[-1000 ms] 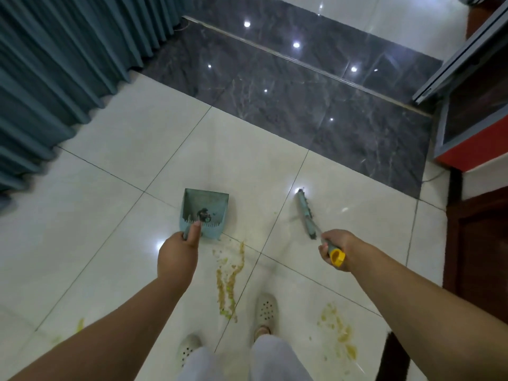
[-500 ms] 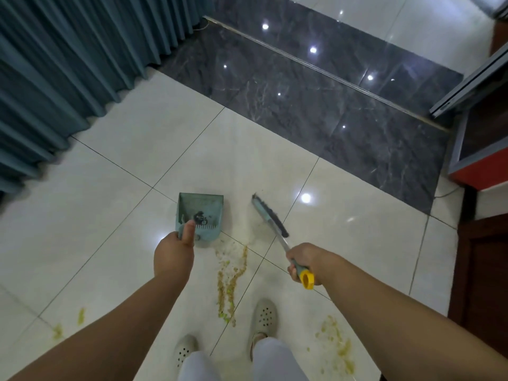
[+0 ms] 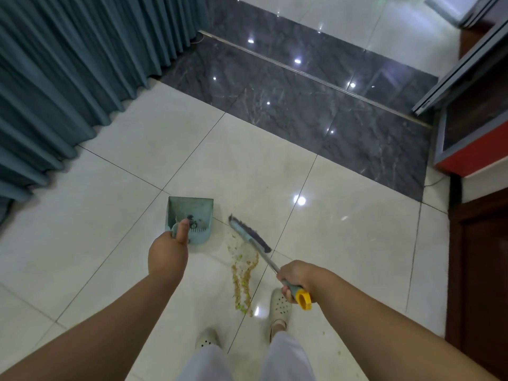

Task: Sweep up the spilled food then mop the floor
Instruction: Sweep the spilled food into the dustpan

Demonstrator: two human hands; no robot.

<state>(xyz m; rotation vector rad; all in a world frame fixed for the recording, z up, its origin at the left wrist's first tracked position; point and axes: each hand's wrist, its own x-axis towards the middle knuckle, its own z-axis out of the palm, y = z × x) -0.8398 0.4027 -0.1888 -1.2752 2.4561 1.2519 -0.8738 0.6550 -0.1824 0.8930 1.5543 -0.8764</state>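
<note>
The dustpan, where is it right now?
In the head view the dustpan sits left of centre, held by the left hand, just left of the broom head and the spilled food.

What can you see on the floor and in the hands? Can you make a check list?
Surface: pale glossy tile floor, with a dark marble strip farther off.
Job's things: spilled food in a smeared trail by the feet; teal dustpan with some debris inside; brush with its head at the trail's far end. No mop seen.
Clutter: small crumbs lower right.
Grippers: left hand holds the dustpan handle; right hand grips the brush handle.
Cables: thin cord by the red cabinet.
Surroundings: teal curtain on the left.
</note>
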